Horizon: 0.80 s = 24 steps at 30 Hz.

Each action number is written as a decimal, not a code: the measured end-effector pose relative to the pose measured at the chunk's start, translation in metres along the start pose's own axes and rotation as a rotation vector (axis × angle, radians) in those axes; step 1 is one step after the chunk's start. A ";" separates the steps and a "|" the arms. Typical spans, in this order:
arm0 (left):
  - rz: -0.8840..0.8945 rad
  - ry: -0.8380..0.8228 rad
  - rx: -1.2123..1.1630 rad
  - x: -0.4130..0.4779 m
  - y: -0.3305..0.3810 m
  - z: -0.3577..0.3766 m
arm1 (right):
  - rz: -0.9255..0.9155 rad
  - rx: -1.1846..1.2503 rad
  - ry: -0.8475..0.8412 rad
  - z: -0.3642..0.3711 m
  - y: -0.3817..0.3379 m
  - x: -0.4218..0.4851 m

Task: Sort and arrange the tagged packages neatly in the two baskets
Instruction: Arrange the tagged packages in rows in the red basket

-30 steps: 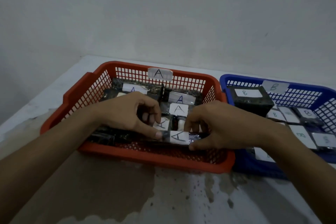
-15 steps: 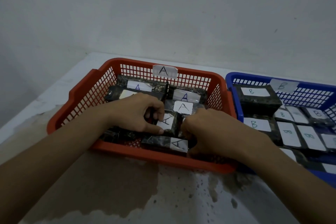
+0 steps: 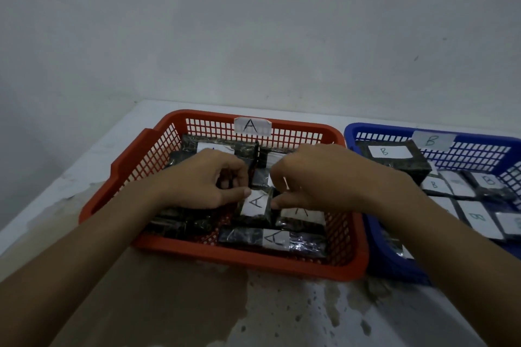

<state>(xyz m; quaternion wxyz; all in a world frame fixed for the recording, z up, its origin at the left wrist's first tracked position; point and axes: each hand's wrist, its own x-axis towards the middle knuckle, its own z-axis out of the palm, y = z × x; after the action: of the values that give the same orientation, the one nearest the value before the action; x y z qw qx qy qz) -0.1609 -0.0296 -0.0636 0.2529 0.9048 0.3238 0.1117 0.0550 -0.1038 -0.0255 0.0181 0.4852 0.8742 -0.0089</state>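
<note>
An A-tagged package (image 3: 255,207) is being pinched from both sides in the middle of the red basket (image 3: 124,169) — left hand (image 3: 205,182) on its left edge, right hand (image 3: 318,177) on its right edge, fingers and thumbs of both curled tight on it. It is probably being squared into the gap between neighbouring packages, just beyond the near-row package (image 3: 272,239), so the rows are being kept neat. B-tagged packages (image 3: 390,153) are lying in rows in the blue basket (image 3: 363,129) on the right.
</note>
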 end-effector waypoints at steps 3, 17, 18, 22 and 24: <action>-0.008 0.052 0.052 -0.006 -0.001 -0.020 | -0.033 0.052 -0.001 -0.011 -0.004 0.022; -0.305 -0.250 0.193 -0.051 -0.022 -0.041 | -0.063 0.254 -0.127 0.010 -0.028 0.106; -0.303 -0.261 0.199 -0.051 -0.022 -0.037 | -0.060 0.253 -0.143 0.013 -0.029 0.107; -0.305 -0.255 0.233 -0.052 -0.022 -0.031 | -0.057 0.208 -0.178 0.020 -0.030 0.109; -0.306 -0.256 0.239 -0.055 -0.022 -0.032 | -0.053 0.183 -0.181 0.024 -0.030 0.109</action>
<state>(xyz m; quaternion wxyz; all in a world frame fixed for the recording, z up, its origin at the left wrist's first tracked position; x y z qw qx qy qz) -0.2267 -0.0378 -0.0499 0.1969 0.8756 0.4333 -0.0829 -0.0279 -0.0281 -0.0542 0.0523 0.4589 0.8769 -0.1331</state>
